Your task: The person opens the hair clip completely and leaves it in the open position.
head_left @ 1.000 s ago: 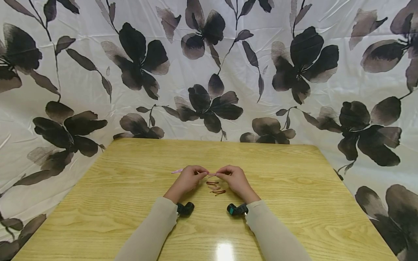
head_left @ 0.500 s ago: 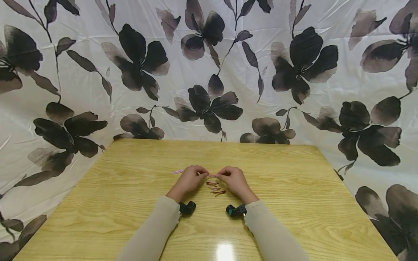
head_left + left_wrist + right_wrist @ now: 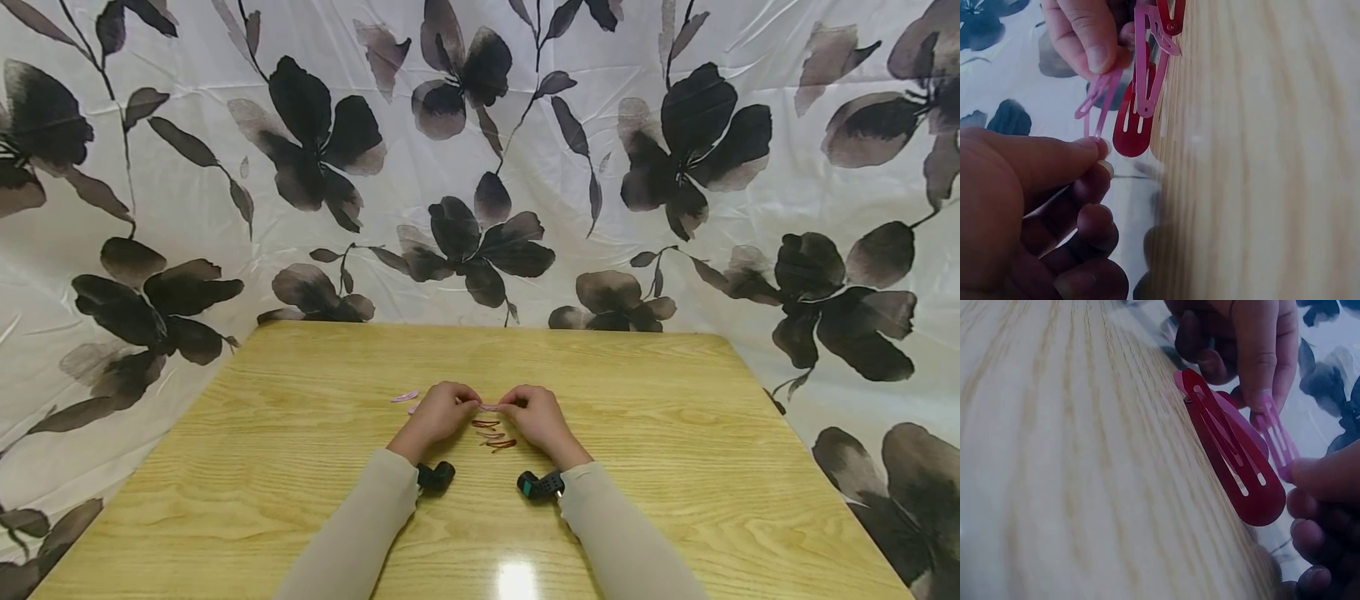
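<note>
A pink snap hair clip [image 3: 1109,100] is stretched between both hands, each pinching one end. My left hand [image 3: 444,410] grips its left end between thumb and fingertips, and my right hand [image 3: 536,413] pinches the other end. From the left wrist view, the clip's inner tongue stands bent away from its frame. Just in front of the hands, a short row of opened clips stands on the table: a red clip [image 3: 485,424], a pink clip [image 3: 491,435] and a nearer red clip [image 3: 501,445]. Fingertips cover the held clip's ends.
Left of my left hand lies a flat pink clip [image 3: 405,397], with another pink clip [image 3: 412,410] partly hidden behind the hand. The wooden table [image 3: 300,500] ends at a floral cloth [image 3: 570,183] behind it. Each wrist wears a black camera [image 3: 437,477].
Both hands have shifted slightly toward the body with the pink clip between them. A second pink clip now shows at the left hand's edge. The clip row stays put.
</note>
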The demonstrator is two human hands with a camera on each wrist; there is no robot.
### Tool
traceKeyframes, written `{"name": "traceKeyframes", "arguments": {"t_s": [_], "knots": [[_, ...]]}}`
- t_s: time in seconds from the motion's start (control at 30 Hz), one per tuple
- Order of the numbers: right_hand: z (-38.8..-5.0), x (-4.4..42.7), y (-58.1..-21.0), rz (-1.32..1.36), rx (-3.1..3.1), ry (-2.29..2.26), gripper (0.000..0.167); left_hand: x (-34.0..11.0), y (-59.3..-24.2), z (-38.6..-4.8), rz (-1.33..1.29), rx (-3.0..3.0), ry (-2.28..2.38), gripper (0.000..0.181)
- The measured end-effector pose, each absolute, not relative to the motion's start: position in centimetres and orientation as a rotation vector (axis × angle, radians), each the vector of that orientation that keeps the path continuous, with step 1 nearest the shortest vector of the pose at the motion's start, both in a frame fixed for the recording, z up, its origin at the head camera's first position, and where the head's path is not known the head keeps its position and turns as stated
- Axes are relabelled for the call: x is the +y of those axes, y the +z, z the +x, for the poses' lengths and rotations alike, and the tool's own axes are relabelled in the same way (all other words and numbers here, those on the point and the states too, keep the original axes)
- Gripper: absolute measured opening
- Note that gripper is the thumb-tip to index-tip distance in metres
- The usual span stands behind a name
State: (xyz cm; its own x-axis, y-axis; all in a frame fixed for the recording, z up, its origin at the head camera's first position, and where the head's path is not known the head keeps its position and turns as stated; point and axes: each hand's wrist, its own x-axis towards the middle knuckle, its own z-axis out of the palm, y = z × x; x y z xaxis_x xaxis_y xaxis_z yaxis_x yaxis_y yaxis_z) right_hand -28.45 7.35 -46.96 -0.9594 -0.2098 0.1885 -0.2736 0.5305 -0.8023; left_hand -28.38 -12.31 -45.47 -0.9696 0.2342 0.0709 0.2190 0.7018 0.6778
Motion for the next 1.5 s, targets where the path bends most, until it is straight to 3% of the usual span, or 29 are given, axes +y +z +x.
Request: {"name": "traceKeyframes", "arguments": {"t_s": [1.5], "knots": [[-28.40, 7.46, -47.18, 0.506, -2.736, 1.265, 0.006, -11.68, -45.36, -28.17, 0.365, 2.932, 1.023, 0.010]]}}
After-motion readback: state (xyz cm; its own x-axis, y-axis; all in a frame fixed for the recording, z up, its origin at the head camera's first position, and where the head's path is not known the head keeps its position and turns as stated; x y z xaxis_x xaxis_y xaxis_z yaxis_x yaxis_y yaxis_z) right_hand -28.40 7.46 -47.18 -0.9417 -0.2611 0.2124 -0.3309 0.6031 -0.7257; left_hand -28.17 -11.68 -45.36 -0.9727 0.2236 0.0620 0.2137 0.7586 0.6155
